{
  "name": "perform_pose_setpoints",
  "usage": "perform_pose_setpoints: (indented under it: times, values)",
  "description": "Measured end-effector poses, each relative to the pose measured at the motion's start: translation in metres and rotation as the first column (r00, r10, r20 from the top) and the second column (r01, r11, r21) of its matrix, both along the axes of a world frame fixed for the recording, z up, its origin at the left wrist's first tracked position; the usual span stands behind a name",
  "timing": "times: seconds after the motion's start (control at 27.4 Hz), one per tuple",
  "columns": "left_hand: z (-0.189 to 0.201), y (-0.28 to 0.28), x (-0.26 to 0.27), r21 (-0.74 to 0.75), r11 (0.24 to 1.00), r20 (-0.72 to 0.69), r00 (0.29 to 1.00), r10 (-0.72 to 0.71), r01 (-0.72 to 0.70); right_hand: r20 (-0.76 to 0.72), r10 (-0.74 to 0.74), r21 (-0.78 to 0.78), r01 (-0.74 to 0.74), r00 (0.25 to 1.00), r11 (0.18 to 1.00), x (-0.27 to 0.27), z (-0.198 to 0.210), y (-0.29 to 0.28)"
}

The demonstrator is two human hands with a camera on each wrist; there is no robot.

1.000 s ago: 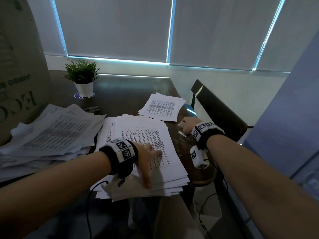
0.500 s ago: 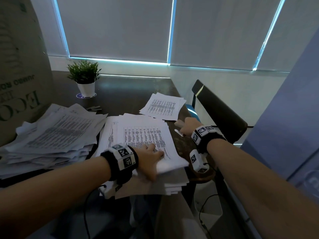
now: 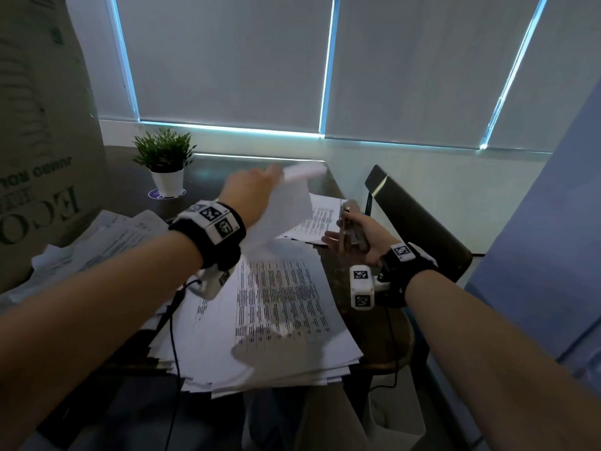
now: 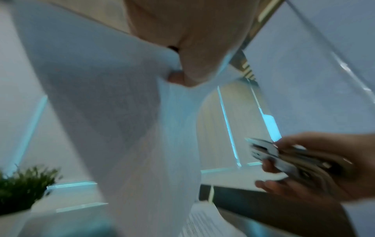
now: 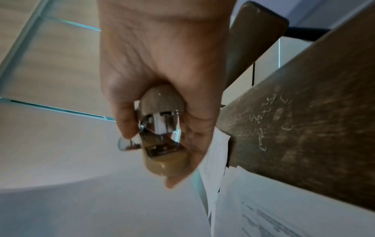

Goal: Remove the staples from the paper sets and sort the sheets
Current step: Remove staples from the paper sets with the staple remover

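**Paper in the air, stapler in the fist**

Paper is the whole job here, and it handles as we'd expect: light, limp, quick to bend. Our left hand (image 3: 250,193) pinches a paper set (image 3: 283,216) by its top edge, thumb against fingers, and lifts it at about 12 o'clock from the main stack (image 3: 276,314); the sheets hang and curl below the grip, blurred. We judge the corner near the staple to be the place to hold, since a pinch anywhere else lets the pages flop and risks a tear at the staple.

Our right hand (image 3: 357,236) is curled round a beige and metal stapler (image 5: 162,133) at about 2 o'clock from the stack; we think its tail serves as the remover. It looks hard, smooth and small enough for one fist.

Beneath us the main stack lies fanned at the near edge of a dark wooden table (image 3: 227,170), some sheets overhanging, so we judge a careless brush could slide them off. A smaller printed pile (image 3: 318,219) sits at 1 o'clock, a loose heap of sheets (image 3: 97,242) at 9 o'clock. Bent staples (image 5: 261,121) lie scattered on the wood by the right hand.

Beyond are a potted plant (image 3: 164,161) at 11 o'clock, a cardboard box (image 3: 42,125) at 10, a chair back (image 3: 413,219) at 2, and drawn blinds (image 3: 227,60) edged with daylight.
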State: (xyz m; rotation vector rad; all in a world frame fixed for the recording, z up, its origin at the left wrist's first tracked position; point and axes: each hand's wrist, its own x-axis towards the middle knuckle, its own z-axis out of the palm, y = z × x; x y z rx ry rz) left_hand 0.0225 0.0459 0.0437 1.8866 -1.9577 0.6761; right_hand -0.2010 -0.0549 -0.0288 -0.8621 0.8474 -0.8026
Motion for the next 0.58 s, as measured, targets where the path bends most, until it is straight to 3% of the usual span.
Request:
perform_pose_setpoints:
  times: [0.11, 0.18, 0.29, 0.4, 0.51, 0.58]
  values:
    - [0.028, -0.011, 0.006, -0.243, 0.969, -0.057, 0.997, -0.052, 0.037, 0.158, -0.049, -0.012, 0.052, 0.986, 0.999, 0.013, 0.004, -0.016]
    - [0.032, -0.018, 0.007, -0.269, 0.951, -0.03, 0.986, -0.163, 0.149, 0.247, -0.079, -0.005, 0.083, 0.966, 0.997, 0.018, 0.007, -0.024]
    - [0.001, -0.036, 0.006, 0.027, 0.969, 0.082, 0.966, -0.245, 0.244, 0.323, -0.141, 0.036, 0.137, 0.936, 0.99, 0.023, 0.008, -0.029]
    - [-0.05, -0.046, 0.006, 0.335, 0.92, 0.11, 0.962, -0.25, 0.201, 0.239, -0.09, 0.015, 0.089, 0.967, 0.996, 0.025, -0.002, -0.037]
    - [-0.083, -0.045, 0.001, 0.425, 0.893, 0.022, 0.985, -0.171, 0.146, 0.164, 0.041, 0.066, -0.052, 0.986, 0.996, 0.027, -0.022, -0.039]
    - [-0.096, -0.046, 0.0, 0.456, 0.887, 0.046, 0.994, -0.103, 0.071, 0.068, 0.118, 0.107, -0.125, 0.991, 0.986, 0.03, -0.037, -0.041]
